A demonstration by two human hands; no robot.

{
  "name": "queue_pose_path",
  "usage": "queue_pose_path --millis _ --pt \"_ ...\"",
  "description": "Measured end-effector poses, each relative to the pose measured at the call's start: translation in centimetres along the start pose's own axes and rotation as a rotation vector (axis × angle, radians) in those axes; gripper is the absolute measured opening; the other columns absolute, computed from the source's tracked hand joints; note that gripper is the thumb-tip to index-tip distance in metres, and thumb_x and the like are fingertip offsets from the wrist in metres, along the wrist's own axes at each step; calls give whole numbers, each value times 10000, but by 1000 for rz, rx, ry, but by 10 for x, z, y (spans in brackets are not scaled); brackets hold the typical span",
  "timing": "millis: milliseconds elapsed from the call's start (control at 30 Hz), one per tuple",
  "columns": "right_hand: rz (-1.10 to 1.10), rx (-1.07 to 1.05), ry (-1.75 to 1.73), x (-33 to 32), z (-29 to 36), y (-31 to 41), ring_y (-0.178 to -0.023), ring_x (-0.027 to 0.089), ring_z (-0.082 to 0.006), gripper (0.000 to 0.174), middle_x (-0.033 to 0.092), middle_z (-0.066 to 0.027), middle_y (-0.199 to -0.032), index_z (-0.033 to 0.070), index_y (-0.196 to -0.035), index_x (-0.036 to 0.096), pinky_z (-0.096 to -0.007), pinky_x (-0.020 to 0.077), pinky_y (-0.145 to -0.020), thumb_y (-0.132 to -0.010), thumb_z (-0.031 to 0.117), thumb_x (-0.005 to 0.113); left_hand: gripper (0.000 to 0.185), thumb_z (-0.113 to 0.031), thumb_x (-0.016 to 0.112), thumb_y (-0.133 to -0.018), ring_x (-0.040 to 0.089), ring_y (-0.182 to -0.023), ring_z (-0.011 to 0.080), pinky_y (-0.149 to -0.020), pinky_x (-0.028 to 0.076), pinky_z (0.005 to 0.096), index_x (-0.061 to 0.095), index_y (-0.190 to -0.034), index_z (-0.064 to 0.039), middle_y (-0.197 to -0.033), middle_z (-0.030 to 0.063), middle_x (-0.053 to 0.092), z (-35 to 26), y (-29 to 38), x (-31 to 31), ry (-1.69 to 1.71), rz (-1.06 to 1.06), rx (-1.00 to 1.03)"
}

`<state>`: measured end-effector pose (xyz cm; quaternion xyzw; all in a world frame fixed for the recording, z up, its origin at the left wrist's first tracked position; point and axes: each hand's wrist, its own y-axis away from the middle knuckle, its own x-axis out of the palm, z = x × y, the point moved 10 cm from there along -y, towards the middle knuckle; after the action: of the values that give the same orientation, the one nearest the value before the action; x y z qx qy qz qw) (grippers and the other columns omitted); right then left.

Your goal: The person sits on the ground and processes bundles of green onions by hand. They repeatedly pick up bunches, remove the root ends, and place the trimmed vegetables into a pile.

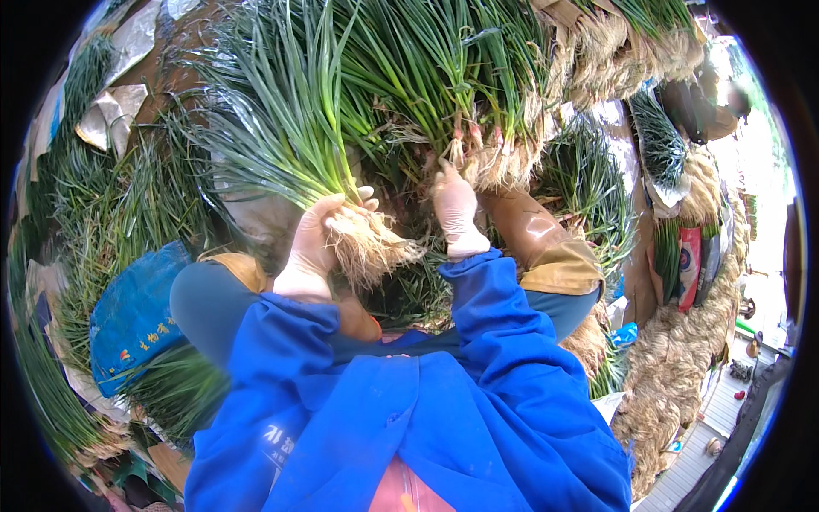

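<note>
Green onions with long leaves and pale, stringy roots lie before me. My left hand [313,246], in a thin pale glove, is closed around a bunch of green onions [320,153] just above the roots; the leaves fan up and left. My right hand [455,205], gloved alike, is at the root end of the heap of green onions [409,70], its fingertips at the roots of one plant; whether they grip it is hard to tell. Roots of other plants [505,163] hang just right of that hand.
Loose leaves [141,198] cover the ground at left, beside a blue sack [137,320] bearing writing. More bundled onions [700,185] and a long row of roots [672,358] lie at right. A blurred person [700,109] is at the upper right. My bent legs flank the work.
</note>
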<state>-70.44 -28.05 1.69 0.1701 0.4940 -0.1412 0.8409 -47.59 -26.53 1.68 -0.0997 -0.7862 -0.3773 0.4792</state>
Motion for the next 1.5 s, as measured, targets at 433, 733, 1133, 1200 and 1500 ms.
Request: queue_pose_path --millis 433,733,1133,1200,1500 --pt "87 11 -628 -30 28 11 -650 590 -133 203 655 -57 -784 27 -972 671 -287 478 -620 -915 206 594 591 -284 589 -798 617 -923 281 -869 502 437 479 -1269 55 -1067 184 624 -10 9 15 -1 111 -10" --pt "339 -592 -134 -42 124 94 -756 668 -245 213 681 -127 -849 84 -1038 677 -327 513 -663 -899 230 610 417 -217 567 -825 591 -1044 379 -945 457 534 558 -1131 67 -1085 235 620 -3 13 27 120 146 -42" --pt "315 -676 115 -18 152 61 -883 619 -308 233 647 -127 -988 65 -1030 629 -353 508 -734 -872 235 612 360 -188 589 -828 654 -835 281 -826 534 406 563 -1096 50 -931 176 661 8 15 11 34 30 -102" --pt "246 -771 204 -16 156 65 -764 610 -309 183 643 -110 -858 50 -882 616 -358 488 -656 -884 232 597 325 -183 629 -815 656 -783 252 -786 546 378 587 -1059 28 -849 150 669 13 15 2 -47 -23 -134" --pt "174 40 -813 6 95 7 -630 469 -59 163 579 22 -717 44 -883 674 -209 395 -578 -932 161 570 316 -211 614 -782 632 -892 330 -807 530 454 601 -1021 -4 -994 203 634 22 34 13 209 -40 -117"
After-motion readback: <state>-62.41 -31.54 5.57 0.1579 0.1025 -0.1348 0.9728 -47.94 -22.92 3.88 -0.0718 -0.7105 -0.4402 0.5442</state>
